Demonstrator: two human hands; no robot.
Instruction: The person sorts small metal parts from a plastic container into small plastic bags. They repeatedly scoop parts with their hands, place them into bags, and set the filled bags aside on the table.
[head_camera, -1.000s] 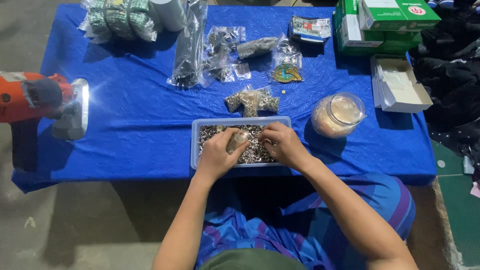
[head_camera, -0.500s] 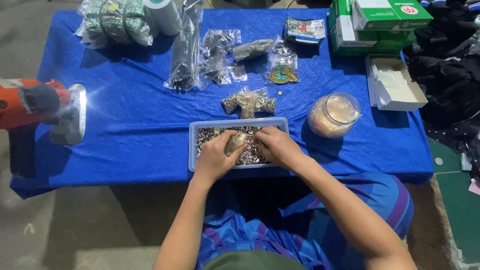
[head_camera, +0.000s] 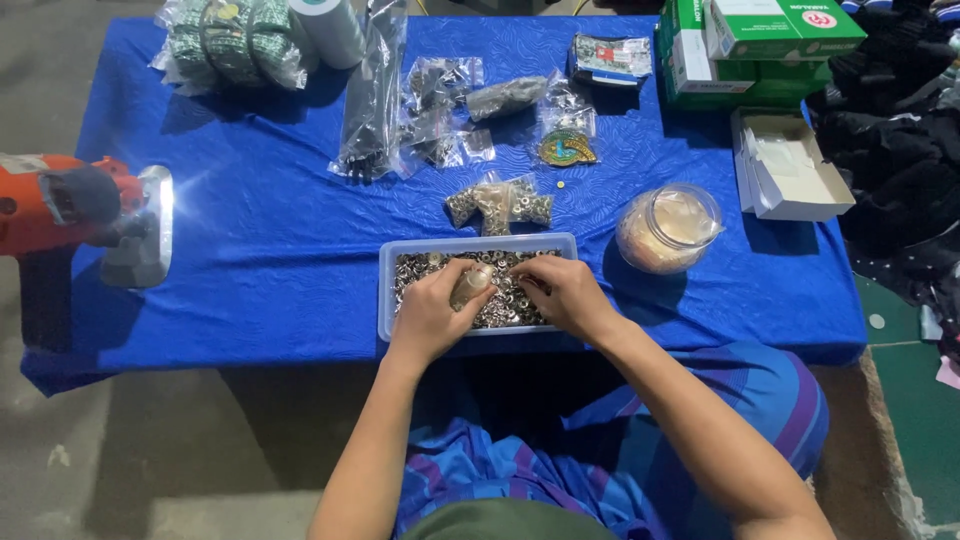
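Note:
A shallow clear plastic tray (head_camera: 386, 290) full of small metal rings sits at the near edge of the blue table. My left hand (head_camera: 430, 315) holds a small plastic bag of rings (head_camera: 471, 285) over the tray. My right hand (head_camera: 568, 292) rests in the tray beside it, fingers pinched at the bag's mouth among the rings. Three small filled bags (head_camera: 497, 204) lie just beyond the tray.
A clear jar (head_camera: 667, 229) stands right of the tray. An open white box (head_camera: 790, 165) and green boxes (head_camera: 760, 45) sit at the right. Plastic bags of parts (head_camera: 440, 100), green bundles (head_camera: 230, 45) and a white roll (head_camera: 328, 30) lie at the back. An orange lamp (head_camera: 85, 215) stands left.
Both hands stay over the tray, shifting only slightly; the left hand still holds the small bag while the right hand's fingers work at it.

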